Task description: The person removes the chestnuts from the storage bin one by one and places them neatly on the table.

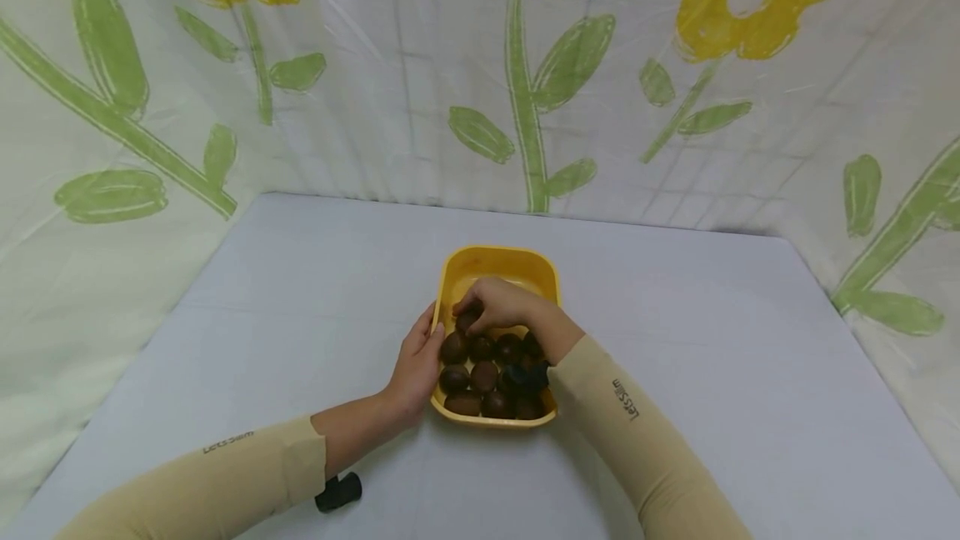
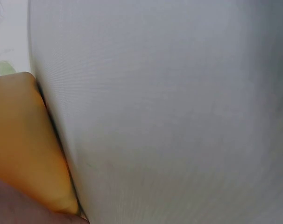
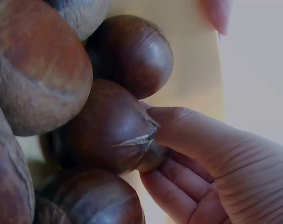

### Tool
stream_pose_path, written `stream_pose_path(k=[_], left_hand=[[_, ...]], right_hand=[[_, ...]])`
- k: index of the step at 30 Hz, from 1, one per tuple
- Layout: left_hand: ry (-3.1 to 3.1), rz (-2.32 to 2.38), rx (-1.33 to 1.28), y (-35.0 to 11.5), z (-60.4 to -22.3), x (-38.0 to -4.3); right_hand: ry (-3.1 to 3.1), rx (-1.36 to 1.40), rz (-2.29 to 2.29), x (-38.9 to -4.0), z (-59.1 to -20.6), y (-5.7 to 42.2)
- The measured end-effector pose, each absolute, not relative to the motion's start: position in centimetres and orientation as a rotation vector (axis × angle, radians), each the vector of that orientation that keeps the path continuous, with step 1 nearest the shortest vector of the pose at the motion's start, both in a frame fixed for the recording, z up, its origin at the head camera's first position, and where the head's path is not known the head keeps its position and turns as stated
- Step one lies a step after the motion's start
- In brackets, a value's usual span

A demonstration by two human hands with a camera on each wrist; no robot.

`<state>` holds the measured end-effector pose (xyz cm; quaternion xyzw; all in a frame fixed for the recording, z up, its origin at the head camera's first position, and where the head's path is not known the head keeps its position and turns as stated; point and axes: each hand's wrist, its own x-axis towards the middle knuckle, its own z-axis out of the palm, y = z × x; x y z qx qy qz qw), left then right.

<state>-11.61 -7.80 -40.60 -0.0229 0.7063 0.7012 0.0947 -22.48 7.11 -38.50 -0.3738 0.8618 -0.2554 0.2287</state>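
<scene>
A yellow plastic container [image 1: 498, 254] holds several brown chestnuts [image 1: 484, 377], packed mostly into its near part. My left hand [image 1: 417, 365] grips the container's left side, thumb at the rim; in the left wrist view only a bit of that hand [image 2: 24, 207] shows against the yellow outer wall [image 2: 27, 140]. My right hand [image 1: 502, 307] reaches in from the right and pinches a chestnut [image 1: 469, 320] between thumb and fingers. Close up in the right wrist view, that hand [image 3: 202, 158] is beside a glossy chestnut [image 3: 109, 126], which partly hides the grip.
The container stands on a table with a pale cloth [image 1: 337, 273]. A white curtain with yellow flowers [image 1: 360, 107] hangs behind the table and along its sides. Black wrist gear [image 1: 339, 492] shows under the left forearm, and more [image 1: 528, 375] covers some chestnuts.
</scene>
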Motion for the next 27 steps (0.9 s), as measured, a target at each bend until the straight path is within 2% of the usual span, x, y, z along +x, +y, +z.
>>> stream_pose_path(k=[27], left_hand=[[2.076, 2.106, -0.041, -7.95, -40.81, -11.65]], right_hand=[[2.408, -1.117, -0.648, -22.35, -38.28, 6.47]])
